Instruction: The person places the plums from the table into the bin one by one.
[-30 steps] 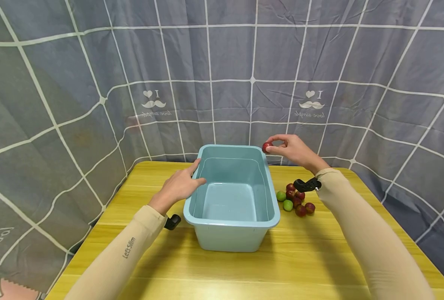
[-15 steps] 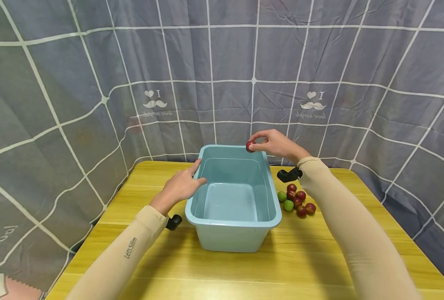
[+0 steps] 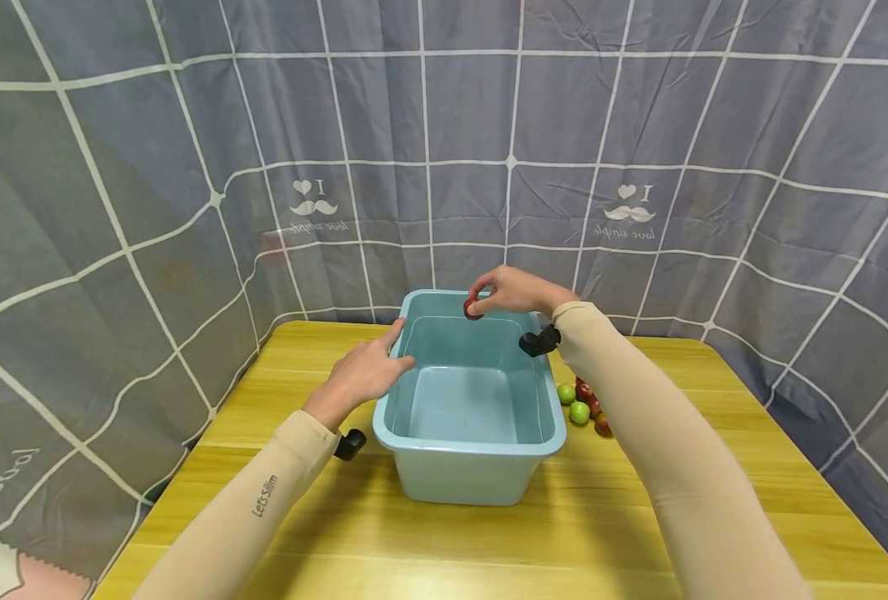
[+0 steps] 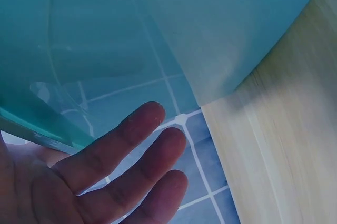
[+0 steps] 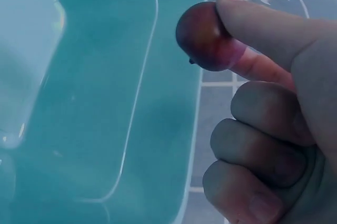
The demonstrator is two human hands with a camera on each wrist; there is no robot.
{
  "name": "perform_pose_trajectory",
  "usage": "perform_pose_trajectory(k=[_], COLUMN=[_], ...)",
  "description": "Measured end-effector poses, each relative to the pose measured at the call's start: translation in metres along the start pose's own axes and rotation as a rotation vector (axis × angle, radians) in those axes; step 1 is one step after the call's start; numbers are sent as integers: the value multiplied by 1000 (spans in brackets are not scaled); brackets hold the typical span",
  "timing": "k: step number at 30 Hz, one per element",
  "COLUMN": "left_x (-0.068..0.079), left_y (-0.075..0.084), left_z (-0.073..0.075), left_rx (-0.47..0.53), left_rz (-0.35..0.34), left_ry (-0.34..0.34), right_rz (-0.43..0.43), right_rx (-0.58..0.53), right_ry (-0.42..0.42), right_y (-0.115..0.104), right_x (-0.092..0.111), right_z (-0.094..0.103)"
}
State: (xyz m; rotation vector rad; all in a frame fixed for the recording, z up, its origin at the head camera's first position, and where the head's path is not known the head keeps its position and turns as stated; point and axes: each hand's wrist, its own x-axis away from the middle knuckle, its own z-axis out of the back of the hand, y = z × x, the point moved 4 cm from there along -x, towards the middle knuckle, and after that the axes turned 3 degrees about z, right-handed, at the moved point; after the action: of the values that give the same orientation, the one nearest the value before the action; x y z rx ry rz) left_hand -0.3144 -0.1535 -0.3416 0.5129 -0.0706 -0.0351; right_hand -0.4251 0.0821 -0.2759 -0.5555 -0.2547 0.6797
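A light blue plastic tub (image 3: 470, 448) stands on the table, its inside bare. My left hand (image 3: 361, 371) rests at its left rim. In the left wrist view, the fingers (image 4: 131, 166) of that hand stretch loosely along the outside of the tub wall. Over the far part of the tub, my right hand (image 3: 515, 290) pinches a dark red plum (image 3: 473, 309) between thumb and forefinger. Seen from the right wrist, the plum (image 5: 205, 36) shows a tiny stem, and the other fingers (image 5: 247, 145) are curled into the palm.
Right of the tub lie several red plums (image 3: 603, 425), partly hidden by the right sleeve, beside two green fruits (image 3: 579, 412). A grey curtain (image 3: 466, 200) with white lines hangs behind the wooden table (image 3: 324, 533).
My right hand has carried the plum leftward, from beyond the tub's far right corner to above its inside. The left hand has stayed at the rim.
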Motion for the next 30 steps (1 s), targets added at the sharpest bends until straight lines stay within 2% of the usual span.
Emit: perform_pose_trajectory(k=[9,17,25,30], left_x=[2,1,1,2], left_y=[1,0,-2,-3], left_z=[0,1,0,1], left_rx=[-11,-12,-10,-7], left_rz=[-3,-6,-11,-10], left_ry=[4,13,12,9], right_rz=[-34,-88,-190,-220], right_rx=[59,178,150,139], right_ry=[-86,-199,-235,-237], right_y=[-5,5,19,23], right_x=[-21,-30,-31,-31], right_z=[-19,-35,-40,-41])
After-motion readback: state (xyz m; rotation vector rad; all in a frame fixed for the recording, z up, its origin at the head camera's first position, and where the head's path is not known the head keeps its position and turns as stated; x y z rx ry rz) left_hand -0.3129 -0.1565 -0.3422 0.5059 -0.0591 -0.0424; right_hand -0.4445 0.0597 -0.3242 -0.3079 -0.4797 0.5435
